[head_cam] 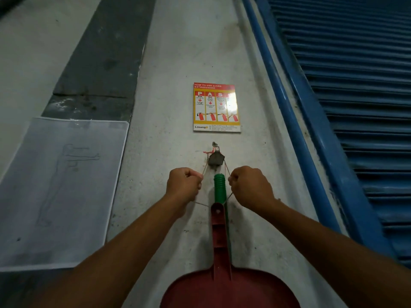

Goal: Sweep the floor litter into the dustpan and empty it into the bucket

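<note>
Fire-extinguisher poster (216, 107) fixed to pale concrete wall (189, 41). Small grey metal bracket (215, 160) just below poster. Faint-drawing paper sheet (60, 192) well left of poster, lower. Dark grey strip (100, 63) upper left of poster. Blue pipe (278, 85) right of poster; blue slatted shutter (355, 85) beyond pipe.

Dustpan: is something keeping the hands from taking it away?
Yes, a string runs from the dustpan handle up to the hook. The left hand and right hand each pinch it. Nothing else visible blocks.
</note>
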The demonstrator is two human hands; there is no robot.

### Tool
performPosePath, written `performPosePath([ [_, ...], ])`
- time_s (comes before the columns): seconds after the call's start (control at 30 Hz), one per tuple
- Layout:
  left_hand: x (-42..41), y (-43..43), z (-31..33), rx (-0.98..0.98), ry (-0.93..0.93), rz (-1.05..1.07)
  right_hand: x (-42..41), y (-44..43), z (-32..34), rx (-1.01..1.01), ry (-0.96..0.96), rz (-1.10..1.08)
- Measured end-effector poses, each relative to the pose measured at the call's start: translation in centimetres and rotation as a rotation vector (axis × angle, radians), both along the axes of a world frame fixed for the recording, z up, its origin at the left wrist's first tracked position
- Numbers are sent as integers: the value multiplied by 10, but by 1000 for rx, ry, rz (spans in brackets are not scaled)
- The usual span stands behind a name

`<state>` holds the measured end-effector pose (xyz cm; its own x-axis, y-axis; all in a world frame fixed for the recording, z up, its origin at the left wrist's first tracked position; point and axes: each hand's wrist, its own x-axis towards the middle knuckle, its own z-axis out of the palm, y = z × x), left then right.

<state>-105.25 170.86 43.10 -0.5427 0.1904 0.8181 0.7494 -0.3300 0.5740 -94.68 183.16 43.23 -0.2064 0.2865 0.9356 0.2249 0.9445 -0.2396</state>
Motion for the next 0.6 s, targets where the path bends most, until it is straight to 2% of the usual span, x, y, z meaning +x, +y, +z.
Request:
performPosePath([
  [0.2,3,-31,-2,-102,13,-75,28,-14,-15,32,-171,-83],
  [0.23,4,-37,-1,-139,75,13,36,-19,-17,53,-196,-133],
  [0.37,19,-76,-19,-270,567,629,73,-47,-33,123,-223,-256],
  [0.47,40,-114,-41,-314,787,747,104,-79,-45,205,-223,-265],
  [0.6,80,-180,-67,-238,869,733,151,-142,-61,300,-210,-234],
])
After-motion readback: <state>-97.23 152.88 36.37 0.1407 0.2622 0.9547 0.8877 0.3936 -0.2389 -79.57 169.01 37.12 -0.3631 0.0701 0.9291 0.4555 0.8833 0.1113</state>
